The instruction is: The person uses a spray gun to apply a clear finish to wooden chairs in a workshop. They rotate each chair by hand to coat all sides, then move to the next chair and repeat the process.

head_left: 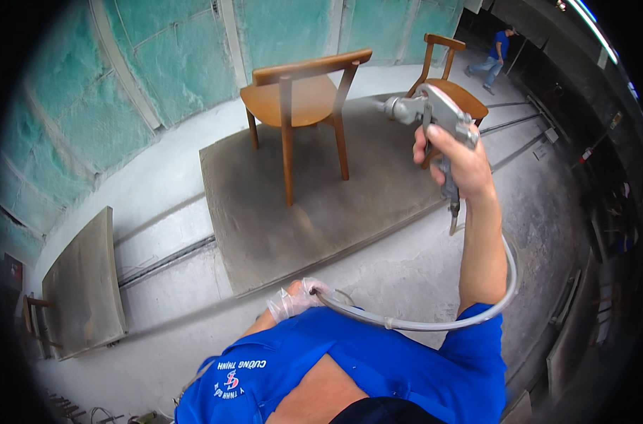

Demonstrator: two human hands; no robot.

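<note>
Where the right hand (457, 164) is raised at arm's length, it is wrapped around the grip of a grey spray gun (434, 116), fingers curled tight, nozzle aimed toward the near chair (300, 99); held high, the gun looks down on the seat and backrest.

Hose (434, 321): grey, runs from the gun's base in a loop under the right forearm to the left hand (293, 300). That hand, in a thin clear glove, is curled loosely over the hose low by the body, seemingly to keep the slack off the work.

Near chair: brown wood, upright on a grey board (300, 212) that lies flat on the floor, well apart from the gun. The board appears dusted with overspray.

Second chair (452, 88): same kind, partly behind the gun.

Panel (81, 283): grey, lies to the left beside floor rails (166, 260).

Wall (123, 78): green, lined.

Another person (494, 60) in blue walks far off.
</note>
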